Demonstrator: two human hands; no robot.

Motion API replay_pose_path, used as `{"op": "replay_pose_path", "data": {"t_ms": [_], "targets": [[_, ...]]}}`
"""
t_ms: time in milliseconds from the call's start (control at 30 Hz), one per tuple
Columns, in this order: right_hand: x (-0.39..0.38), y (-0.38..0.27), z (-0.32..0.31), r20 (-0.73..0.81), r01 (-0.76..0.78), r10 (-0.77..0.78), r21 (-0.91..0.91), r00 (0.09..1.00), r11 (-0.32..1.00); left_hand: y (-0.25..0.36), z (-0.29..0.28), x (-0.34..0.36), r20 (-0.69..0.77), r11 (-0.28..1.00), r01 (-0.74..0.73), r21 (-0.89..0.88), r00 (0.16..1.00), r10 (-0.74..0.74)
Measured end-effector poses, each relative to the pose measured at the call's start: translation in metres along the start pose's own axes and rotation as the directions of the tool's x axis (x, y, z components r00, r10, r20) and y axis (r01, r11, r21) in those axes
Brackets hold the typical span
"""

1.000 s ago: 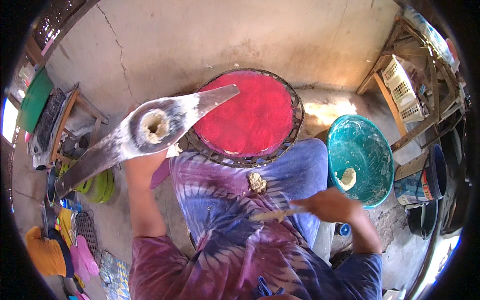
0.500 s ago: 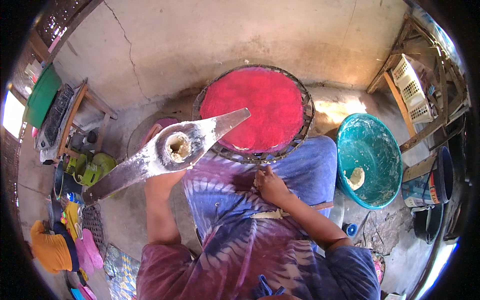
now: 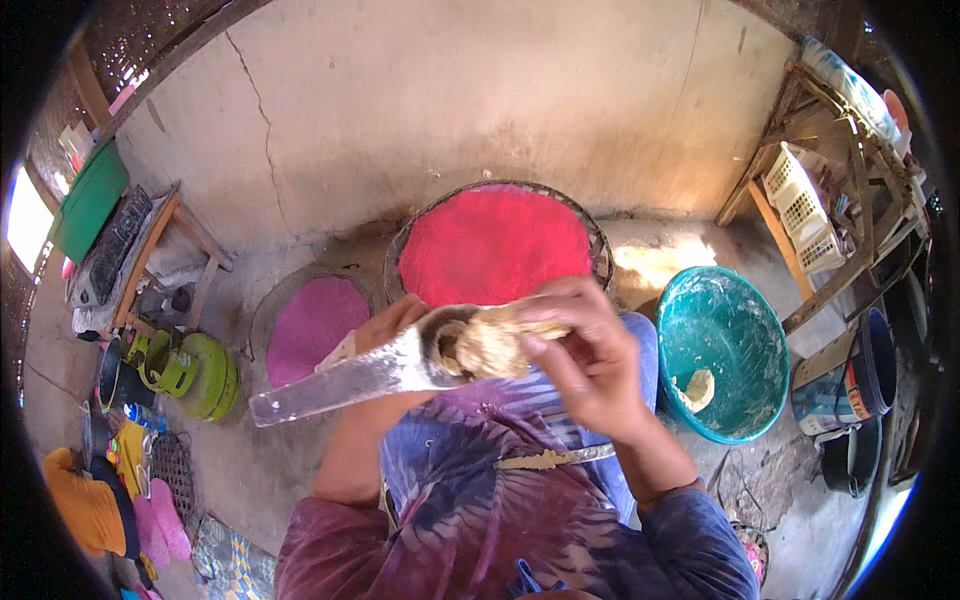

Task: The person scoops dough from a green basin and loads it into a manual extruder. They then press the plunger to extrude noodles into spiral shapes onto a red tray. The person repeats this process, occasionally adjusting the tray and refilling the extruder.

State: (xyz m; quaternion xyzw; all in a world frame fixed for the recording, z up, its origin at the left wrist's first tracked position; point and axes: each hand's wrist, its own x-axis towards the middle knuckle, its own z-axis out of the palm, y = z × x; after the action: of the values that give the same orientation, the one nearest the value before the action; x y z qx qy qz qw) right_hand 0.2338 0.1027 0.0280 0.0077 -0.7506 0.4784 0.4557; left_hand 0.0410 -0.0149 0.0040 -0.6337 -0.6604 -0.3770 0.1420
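Note:
My left hand, partly hidden behind a dough press, is closed around it below its middle. The press has long flat arms and a round opening at the centre, and is dusted white. At this opening my right hand grips a lump of pale dough, its fingers bent over the lump's right side. The dough touches the rim and covers part of the hole. Across my lap lies a thin strip smeared with dough.
Beyond my knees stands a round tray with a red sheet. A teal basin on the right holds a piece of dough. To the left are a pink-purple round mat, a green gas cylinder and a wooden stand.
My right hand has risen from my lap to the press, bringing dough to its opening. The press has moved down and right, and tilted. The head view has shifted, uncovering the pink-purple mat.

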Motion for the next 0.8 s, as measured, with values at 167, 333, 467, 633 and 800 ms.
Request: {"op": "replay_pose_path", "data": {"t_ms": [167,333,467,633,800], "targets": [[-0.006,0.008,0.031,0.389,0.306,-0.069,-0.591,0.919,0.747,-0.004,0.025,-0.002,0.122,0.719,0.390,-0.576,0.910,-0.397],[-0.017,0.010,-0.008,0.085,0.163,-0.161,-0.017,0.983,0.986,-0.023,0.026,-0.013,0.141,0.983,0.011,0.182,0.989,-0.038],[-0.076,0.009,-0.071,0.313,-0.210,0.568,-0.710,0.761,0.672,-0.045,0.007,-0.022,-0.097,0.990,0.138,-0.028,0.985,-0.140],[-0.177,0.043,-0.068,0.397,-0.044,0.798,-0.884,0.453,0.465,-0.063,-0.019,-0.030,-0.087,0.928,0.367,-0.056,0.924,-0.371],[-0.141,0.026,-0.094,0.366,-0.283,0.836,-0.820,0.409,0.497,-0.066,-0.012,-0.025,-0.147,0.975,0.218,0.052,0.967,-0.208]]}}
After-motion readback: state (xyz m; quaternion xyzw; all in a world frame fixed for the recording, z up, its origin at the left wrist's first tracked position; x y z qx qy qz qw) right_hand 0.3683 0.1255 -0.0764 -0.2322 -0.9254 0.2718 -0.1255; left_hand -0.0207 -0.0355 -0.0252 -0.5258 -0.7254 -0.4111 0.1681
